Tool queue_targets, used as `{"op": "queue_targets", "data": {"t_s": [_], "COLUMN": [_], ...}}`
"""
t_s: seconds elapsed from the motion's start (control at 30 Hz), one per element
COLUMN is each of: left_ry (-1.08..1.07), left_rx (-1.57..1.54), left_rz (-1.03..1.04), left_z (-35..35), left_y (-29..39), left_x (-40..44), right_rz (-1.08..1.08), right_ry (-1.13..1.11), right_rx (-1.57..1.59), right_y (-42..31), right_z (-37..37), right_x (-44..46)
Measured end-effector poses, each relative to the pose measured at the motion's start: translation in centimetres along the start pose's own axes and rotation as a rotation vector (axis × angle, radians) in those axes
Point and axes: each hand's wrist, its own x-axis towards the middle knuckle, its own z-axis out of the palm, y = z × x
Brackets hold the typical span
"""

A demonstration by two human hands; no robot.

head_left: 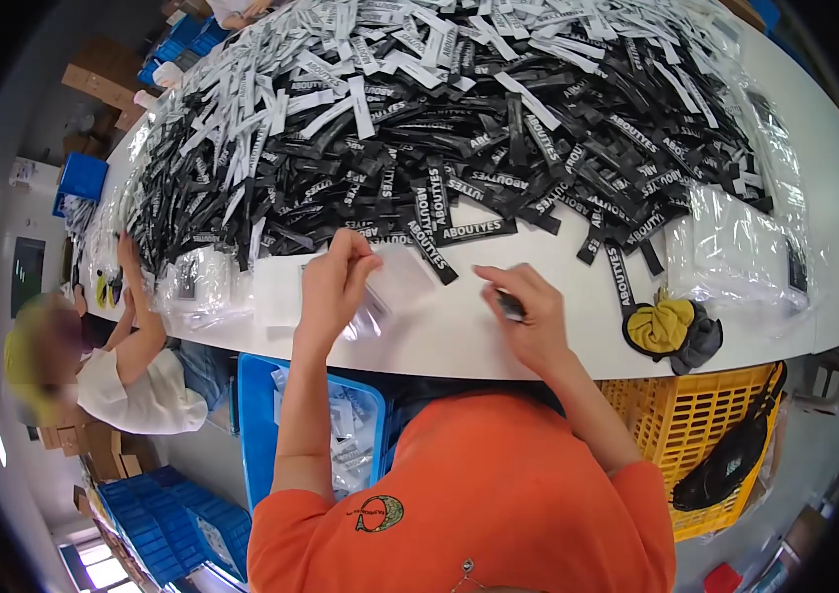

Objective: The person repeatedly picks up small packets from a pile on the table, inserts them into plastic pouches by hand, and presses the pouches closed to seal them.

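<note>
My left hand (334, 282) is closed in a pinch above the table, at the edge of a clear plastic bag (402, 279). To its right, my right hand (530, 308) curls its fingers around a small black object (510, 304), mostly hidden in the palm; its kind does not show. Beyond both hands lies a large heap of narrow black packets (479, 230) lettered ABOUTYES, mixed with white ones (360, 107) toward the far side. A few black packets reach down onto the white table (459, 341) between my hands.
Yellow and grey fabric bundles (664, 326) lie at the table's right edge, near stacked clear bags (731, 247). A blue bin (261, 395) with packed bags stands below left, a yellow crate (649, 405) below right. Another person (133, 395) works at the left.
</note>
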Motion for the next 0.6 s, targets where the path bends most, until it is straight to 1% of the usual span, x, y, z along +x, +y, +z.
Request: {"op": "queue_targets", "data": {"t_s": [0.03, 0.07, 0.13, 0.17, 0.27, 0.37, 0.47, 0.57, 0.6], "left_ry": [-0.001, -0.011, -0.028, 0.001, 0.104, -0.014, -0.060, -0.111, -0.128], "left_rx": [-0.047, -0.076, -0.129, -0.125, -0.092, 0.202, 0.195, 0.082, 0.046], "left_rz": [0.169, 0.165, 0.166, 0.175, 0.283, 0.665, 0.807, 0.719, 0.686], "left_z": [0.5, 0.9, 1.8, 2.2, 3.6, 4.0, 4.7, 5.7, 6.0], "left_y": [0.9, 1.8, 3.2, 3.3, 3.6, 5.1, 4.6, 4.0, 4.0], "left_x": [-0.8, -1.6, -2.9, -3.3, -3.9, -3.7, -3.4, -3.0, -3.0], "right_rz": [0.006, 0.008, 0.097, 0.142, 0.257, 0.549, 0.559, 0.788, 0.707], "right_ry": [-0.003, -0.005, -0.122, -0.179, -0.208, -0.289, -0.296, -0.378, -0.282], "right_rx": [0.090, 0.181, 0.193, 0.200, 0.267, 0.557, 0.636, 0.617, 0.667], "right_y": [-0.5, -0.7, -0.9, -1.0, -1.0, -0.5, -0.7, -1.6, -1.5], "right_z": [1.0, 1.5, 1.2, 1.0, -0.2, -1.0, -1.1, -2.7, -2.5], "right_x": [0.4, 0.6, 0.8, 0.9, 0.8, 0.0, -0.4, 0.5, 0.8]}}
